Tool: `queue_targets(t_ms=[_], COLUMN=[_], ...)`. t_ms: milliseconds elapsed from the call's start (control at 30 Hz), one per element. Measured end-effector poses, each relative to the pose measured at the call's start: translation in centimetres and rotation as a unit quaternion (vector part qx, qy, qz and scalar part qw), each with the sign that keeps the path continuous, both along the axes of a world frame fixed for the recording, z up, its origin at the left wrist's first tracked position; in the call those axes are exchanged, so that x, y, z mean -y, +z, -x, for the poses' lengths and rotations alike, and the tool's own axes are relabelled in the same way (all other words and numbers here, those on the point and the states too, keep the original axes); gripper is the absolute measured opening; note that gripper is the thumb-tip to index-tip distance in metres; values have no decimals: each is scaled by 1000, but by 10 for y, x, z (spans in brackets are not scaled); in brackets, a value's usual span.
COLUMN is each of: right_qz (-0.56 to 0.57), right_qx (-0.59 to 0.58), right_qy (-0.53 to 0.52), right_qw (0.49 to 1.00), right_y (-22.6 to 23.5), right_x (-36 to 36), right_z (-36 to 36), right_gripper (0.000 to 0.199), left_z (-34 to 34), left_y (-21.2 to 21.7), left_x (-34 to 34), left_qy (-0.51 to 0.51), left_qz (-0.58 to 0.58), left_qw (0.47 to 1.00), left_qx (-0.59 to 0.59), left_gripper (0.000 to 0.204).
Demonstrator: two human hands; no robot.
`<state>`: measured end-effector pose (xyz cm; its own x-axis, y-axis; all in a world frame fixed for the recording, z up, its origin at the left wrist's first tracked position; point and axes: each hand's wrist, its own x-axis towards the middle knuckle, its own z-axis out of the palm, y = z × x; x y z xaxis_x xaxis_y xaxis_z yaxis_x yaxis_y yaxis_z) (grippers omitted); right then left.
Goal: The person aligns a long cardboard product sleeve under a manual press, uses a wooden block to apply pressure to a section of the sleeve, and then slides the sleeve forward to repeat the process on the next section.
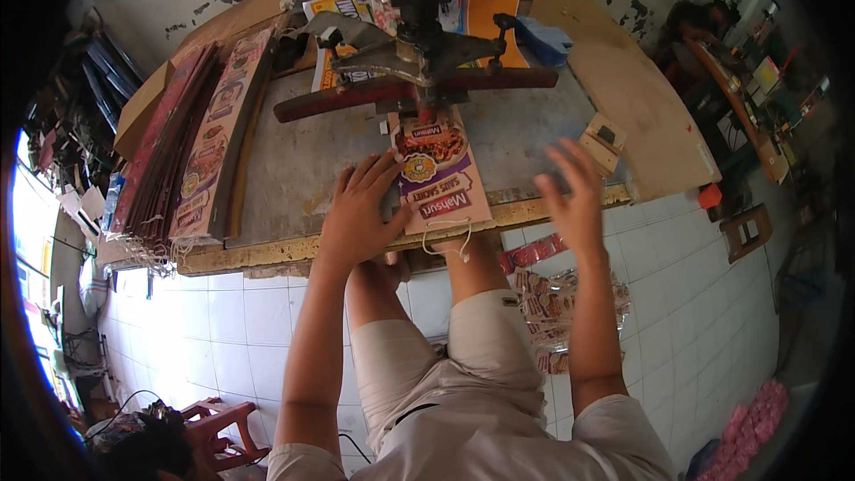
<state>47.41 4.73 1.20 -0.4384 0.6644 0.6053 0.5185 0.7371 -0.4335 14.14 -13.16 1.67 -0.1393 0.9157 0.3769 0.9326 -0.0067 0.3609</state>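
A long printed card strip (443, 174) in pink, purple and orange lies on the metal-topped table, with a white string loop (454, 245) hanging from its near end. The far end of the strip runs beneath the press head (419, 80), a dark metal arm with a red crossbar. My left hand (359, 209) rests flat along the strip's left edge, fingers spread, its thumb at the printed surface. Slightly blurred, my right hand (574, 196) is raised over the table's front edge, fingers apart and holding nothing. Nearest to it is a small tan wooden block (604, 142).
Stacks of similar strips (209, 151) stand along the table's left side. Printed sheets (499, 22) and a blue object (545, 40) lie behind the press. Packets (561, 307) lie on the tiled floor below. Another person (147, 441) is at lower left, near a red stool (227, 428).
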Motion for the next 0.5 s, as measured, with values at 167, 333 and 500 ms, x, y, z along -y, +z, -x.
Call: queue_targets(t_ms=[167,333,500], right_qz=[-55,15,2], right_qx=[80,37,-25], right_qy=[-170,-72,-27], right_qw=[981,997,999], right_y=[6,17,18], right_x=[-43,-55,-18], right_z=[-64,-71,-42], right_gripper=[41,32,31], left_z=[-9,-8,-8], left_y=[2,-1,0], left_x=[6,10,9], left_qy=[-18,-18,-17], left_qz=[-9,-7,-5], left_qw=[1000,1000,1000], left_qx=[4,13,19], left_gripper=[71,72,73])
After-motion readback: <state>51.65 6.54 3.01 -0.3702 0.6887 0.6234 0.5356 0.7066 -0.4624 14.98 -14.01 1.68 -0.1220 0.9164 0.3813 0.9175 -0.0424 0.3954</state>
